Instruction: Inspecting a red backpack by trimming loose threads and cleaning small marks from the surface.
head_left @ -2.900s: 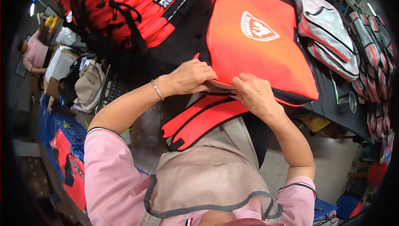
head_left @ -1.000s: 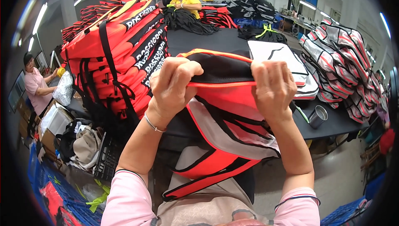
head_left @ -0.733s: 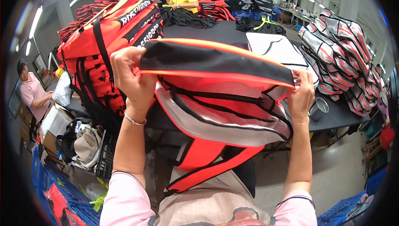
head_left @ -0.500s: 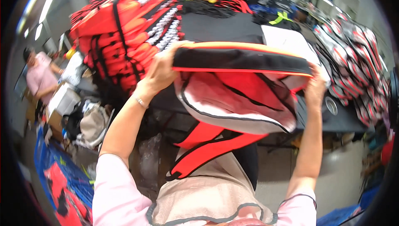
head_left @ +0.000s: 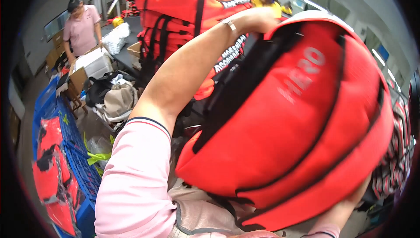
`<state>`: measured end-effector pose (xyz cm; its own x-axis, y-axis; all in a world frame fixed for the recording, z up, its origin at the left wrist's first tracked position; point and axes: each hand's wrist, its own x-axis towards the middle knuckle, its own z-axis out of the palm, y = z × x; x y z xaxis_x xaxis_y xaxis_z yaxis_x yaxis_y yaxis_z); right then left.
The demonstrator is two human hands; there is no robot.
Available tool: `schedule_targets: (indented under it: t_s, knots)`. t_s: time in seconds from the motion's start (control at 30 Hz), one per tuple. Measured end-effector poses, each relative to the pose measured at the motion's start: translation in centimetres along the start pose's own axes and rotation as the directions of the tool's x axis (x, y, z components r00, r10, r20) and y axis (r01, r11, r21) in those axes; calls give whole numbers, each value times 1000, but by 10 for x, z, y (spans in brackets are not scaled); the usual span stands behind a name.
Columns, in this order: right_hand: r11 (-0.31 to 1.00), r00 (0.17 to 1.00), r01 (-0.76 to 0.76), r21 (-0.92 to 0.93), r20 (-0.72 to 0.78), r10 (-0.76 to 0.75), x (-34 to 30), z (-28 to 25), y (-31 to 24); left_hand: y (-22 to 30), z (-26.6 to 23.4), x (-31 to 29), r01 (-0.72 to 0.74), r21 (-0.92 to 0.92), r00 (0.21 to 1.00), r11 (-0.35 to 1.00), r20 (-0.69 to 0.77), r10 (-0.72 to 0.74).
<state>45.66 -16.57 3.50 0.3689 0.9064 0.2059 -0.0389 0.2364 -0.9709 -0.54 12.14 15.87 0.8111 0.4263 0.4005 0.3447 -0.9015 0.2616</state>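
Note:
A large red backpack (head_left: 280, 128) with black piping fills the middle and right, tilted, its curved panels toward me. My left hand (head_left: 262, 19) is closed at its upper left edge, beside the black side panel; the fingertips are partly hidden. My right forearm (head_left: 350, 203) goes up behind the lower right of the backpack, which covers my right hand. Parts of the backpack are blurred by motion. Just beyond my left forearm, a tall stack of red bags (head_left: 175, 32) with black straps stands on the table.
At the left, a person in a pink shirt (head_left: 83, 30) stands by an opened carton (head_left: 94, 65). Blue plastic crates (head_left: 78, 150) with red pieces (head_left: 52, 172) are nearer. A pile of cloth (head_left: 118, 100) lies between. Grey-and-red striped bags (head_left: 396, 159) stand at the far right.
The backpack has swung from rim-up, showing its pale inside, to its red outside facing me. My left hand has risen and moved right. My right hand has gone behind it. The view has turned left.

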Motion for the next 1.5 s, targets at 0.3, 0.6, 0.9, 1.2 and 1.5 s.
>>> schedule_targets:
  t_s: [0.3, 0.6, 0.9, 1.2, 1.5]
  knots:
    - [984, 863, -172, -50, -489, 126, -17, 52, 202, -104, 246, -104, -79, -434, 939, 898, -335, -79]
    - [607, 918, -98, -789, -308, -252, 28, 118, 237, -69, 312, -199, -96, -59, 943, 994, 313, 109]
    - [190, 964, -216, -958, -240, -113, 105, 127, 287, -71, 303, -185, 52, -306, 999, 951, 32, -44]
    - [237, 575, 246, -940, -55, -816, 38, 211, 169, 5, 220, -7, -354, 124, 808, 927, -458, 370]
    - [180, 464, 272, -945, -35, -885, -64, 248, 158, 36, 204, -37, -630, -96, 775, 771, -145, 615]
